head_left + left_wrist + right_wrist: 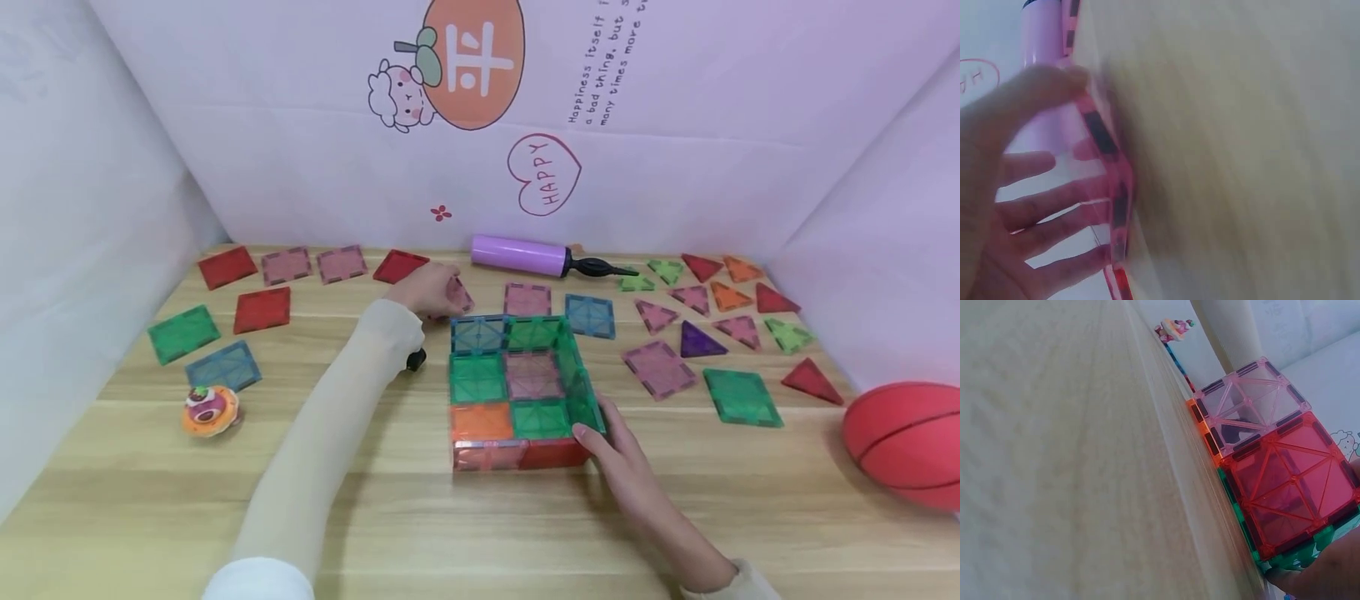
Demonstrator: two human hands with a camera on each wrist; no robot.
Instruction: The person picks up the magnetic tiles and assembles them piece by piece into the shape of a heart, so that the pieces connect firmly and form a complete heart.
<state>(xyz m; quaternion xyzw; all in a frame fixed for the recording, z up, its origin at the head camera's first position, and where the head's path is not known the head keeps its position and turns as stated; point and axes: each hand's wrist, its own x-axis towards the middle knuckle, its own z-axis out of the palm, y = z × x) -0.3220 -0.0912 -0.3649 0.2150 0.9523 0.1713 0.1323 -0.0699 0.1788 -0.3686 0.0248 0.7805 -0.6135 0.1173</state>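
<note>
At the back of the table my left hand (425, 290) pinches a pink square magnetic tile (461, 296). In the left wrist view the thumb is on the edge of that tile (1102, 134), and the fingers show through it from behind. An open-topped box of magnetic tiles (480, 379) stands at mid-table, with green, pink and orange squares in its floor. My right hand (626, 458) grips its near right corner, thumb at the top edge and fingers outside the green wall. The right wrist view shows the box's front wall, a red tile (1294, 481) beside a pink tile (1249, 403).
Loose square tiles, such as a red tile (262, 309), lie left and behind the box. Triangles, including a purple triangle (700, 340), are spread at right. A purple hand pump (521, 255) lies by the back wall. A doughnut-like toy (211, 411) and red ball (907, 444) flank the area.
</note>
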